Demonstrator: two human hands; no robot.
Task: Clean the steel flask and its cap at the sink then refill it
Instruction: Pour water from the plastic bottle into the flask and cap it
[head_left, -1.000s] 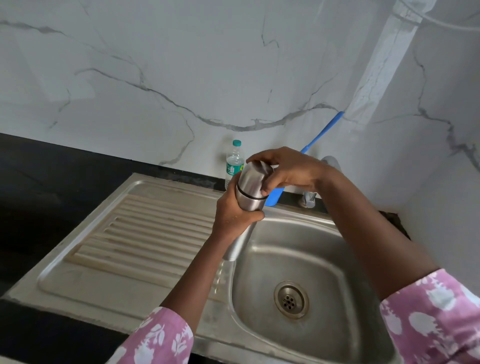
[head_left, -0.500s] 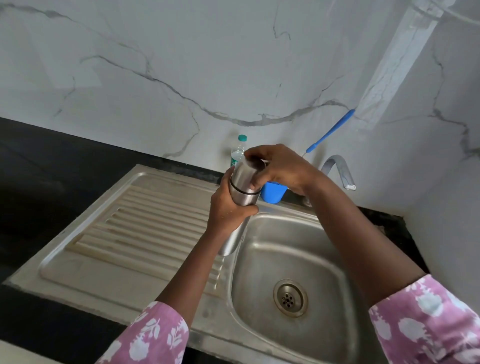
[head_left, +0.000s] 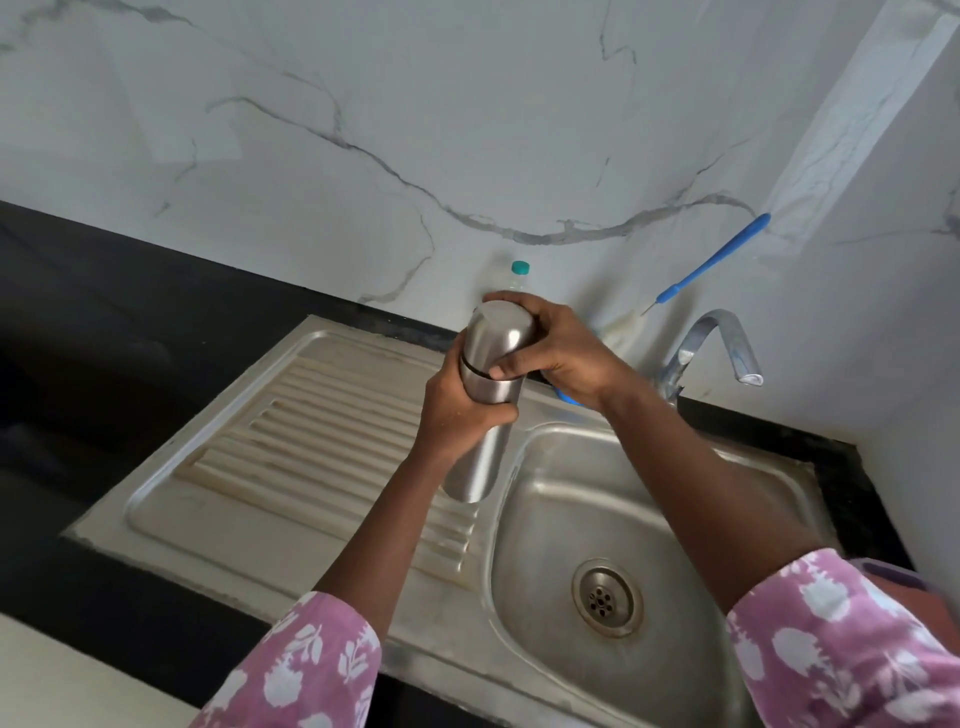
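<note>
Spanning the black countertop, the stainless steel sink comprises a ribbed drainboard on the left and a basin on the right, with the tap at the rear. The steel flask is held nearly upright over the junction of drainboard and basin: the left hand is wrapped around its body, and the right hand grips the cap, which is seated on the flask. Behind the hands, a blue-handled brush leans against the wall and a plastic bottle with a teal lid stands.
</note>
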